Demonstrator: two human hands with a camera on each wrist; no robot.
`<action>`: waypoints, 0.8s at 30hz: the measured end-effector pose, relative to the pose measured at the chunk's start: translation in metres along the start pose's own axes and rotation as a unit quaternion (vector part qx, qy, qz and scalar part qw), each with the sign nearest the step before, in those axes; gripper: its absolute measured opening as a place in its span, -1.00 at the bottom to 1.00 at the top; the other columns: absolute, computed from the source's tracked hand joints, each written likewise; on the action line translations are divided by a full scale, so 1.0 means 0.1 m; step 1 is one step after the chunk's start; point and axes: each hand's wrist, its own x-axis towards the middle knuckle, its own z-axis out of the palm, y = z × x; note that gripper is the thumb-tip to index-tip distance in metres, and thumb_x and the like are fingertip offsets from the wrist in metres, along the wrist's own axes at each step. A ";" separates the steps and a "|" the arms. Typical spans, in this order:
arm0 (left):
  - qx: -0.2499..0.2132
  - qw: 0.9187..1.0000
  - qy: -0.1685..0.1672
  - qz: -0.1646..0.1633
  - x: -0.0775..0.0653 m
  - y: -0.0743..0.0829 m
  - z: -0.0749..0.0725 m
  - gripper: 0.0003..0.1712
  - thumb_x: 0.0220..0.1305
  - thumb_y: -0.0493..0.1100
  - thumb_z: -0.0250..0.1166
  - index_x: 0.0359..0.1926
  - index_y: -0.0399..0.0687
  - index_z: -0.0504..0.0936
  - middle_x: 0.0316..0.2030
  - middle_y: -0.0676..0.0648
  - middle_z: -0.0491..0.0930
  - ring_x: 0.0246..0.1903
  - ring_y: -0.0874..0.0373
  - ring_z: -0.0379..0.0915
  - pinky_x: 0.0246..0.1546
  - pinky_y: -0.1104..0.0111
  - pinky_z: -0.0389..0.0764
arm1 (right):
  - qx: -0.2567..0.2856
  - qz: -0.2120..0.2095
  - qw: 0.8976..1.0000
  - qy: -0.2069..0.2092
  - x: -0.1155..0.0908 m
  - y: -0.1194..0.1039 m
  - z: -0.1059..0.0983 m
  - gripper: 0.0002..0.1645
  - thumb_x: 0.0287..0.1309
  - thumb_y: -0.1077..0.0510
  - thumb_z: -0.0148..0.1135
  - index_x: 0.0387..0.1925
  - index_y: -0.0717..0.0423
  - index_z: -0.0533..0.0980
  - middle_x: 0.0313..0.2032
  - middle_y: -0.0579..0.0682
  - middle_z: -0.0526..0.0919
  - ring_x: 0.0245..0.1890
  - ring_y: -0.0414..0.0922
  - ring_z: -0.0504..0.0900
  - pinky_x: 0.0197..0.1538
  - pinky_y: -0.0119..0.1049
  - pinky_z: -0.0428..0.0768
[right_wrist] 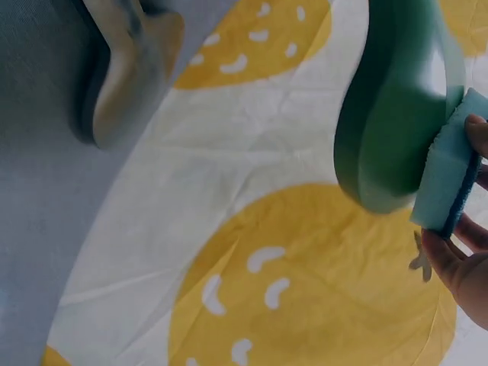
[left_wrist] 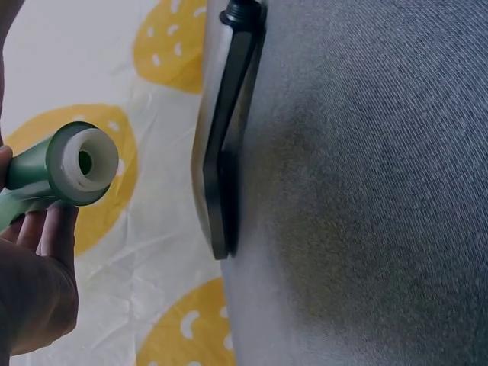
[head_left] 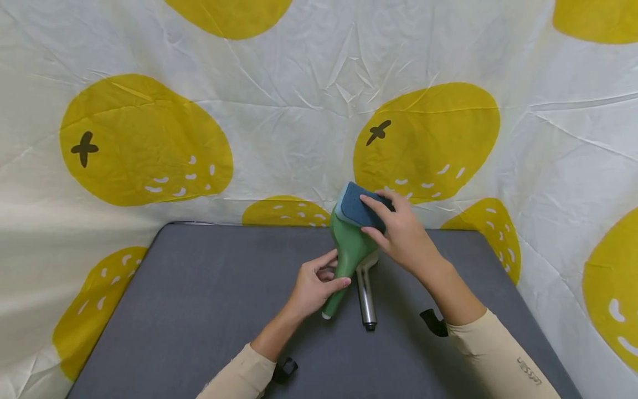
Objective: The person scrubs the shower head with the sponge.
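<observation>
Hands (head_left: 311, 285) (head_left: 408, 235) hold a porous sponge (head_left: 356, 206) (blocky) against a smooth green showerhead (head_left: 350, 244).

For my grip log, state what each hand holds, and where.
Left hand: glossy green rounded shower head, by its handle. Right hand: rectangular blue foam sponge, by its dark face and edge.

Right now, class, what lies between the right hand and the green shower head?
A blue sponge: the right hand holds it, its lighter side facing the green shower head, as the right wrist view shows.
</observation>
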 end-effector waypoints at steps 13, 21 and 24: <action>0.030 1.000 0.000 0.003 -0.02 0.01 -0.02 -0.19 0.19 -0.34 0.52 0.45 -0.05 0.47 0.02 -0.27 0.70 -0.20 -0.06 0.76 -0.24 0.33 0.79 | 0.048 0.079 0.996 -0.014 0.11 0.26 -0.15 -0.27 0.27 0.20 0.44 0.43 0.13 0.42 0.31 0.36 0.38 0.17 0.24 0.47 -0.02 0.09 0.63; 0.051 0.999 0.004 0.019 0.01 0.05 -0.06 -0.21 0.19 -0.30 0.53 0.44 -0.04 0.48 -0.02 -0.24 0.70 -0.25 0.00 0.76 -0.28 0.32 0.79 | 0.031 0.021 0.999 0.019 0.04 0.15 -0.04 -0.21 0.14 0.17 0.55 0.40 0.10 0.46 0.29 0.35 0.42 0.21 0.24 0.49 0.12 0.16 0.64; 0.051 0.999 0.007 0.018 0.02 0.06 -0.07 -0.21 0.20 -0.29 0.52 0.44 -0.05 0.47 -0.02 -0.25 0.70 -0.26 0.05 0.76 -0.27 0.33 0.79 | 0.023 -0.004 1.000 0.020 -0.03 0.06 0.04 -0.18 0.12 0.14 0.57 0.40 0.11 0.45 0.31 0.35 0.42 0.27 0.28 0.45 0.20 0.21 0.59</action>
